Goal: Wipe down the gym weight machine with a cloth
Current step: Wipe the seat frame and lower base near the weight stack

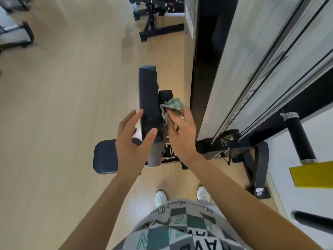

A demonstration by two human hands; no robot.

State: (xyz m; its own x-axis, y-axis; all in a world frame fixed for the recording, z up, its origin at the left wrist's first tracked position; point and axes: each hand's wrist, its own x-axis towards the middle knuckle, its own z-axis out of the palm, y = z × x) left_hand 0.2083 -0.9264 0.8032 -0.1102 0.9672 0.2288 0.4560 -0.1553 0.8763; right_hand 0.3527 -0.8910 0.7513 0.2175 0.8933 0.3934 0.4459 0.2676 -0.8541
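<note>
- The right hand (pixel 182 134) grasps a crumpled green cloth (pixel 172 105) in its fingers, holding it against the right side of the long black padded backrest (pixel 148 98) of the weight machine.
- The left hand (pixel 131 141) is released, fingers straight and spread, gripping nothing, just beside the backrest's left edge.
- A rounded black seat pad (pixel 105 157) sits below the left hand.
- The machine's black steel upright (pixel 203 69) and chrome guide rods (pixel 252 87) stand to the right.
- Two white shoes (pixel 161 197) stand on the pale wooden floor (pixel 54 105).
</note>
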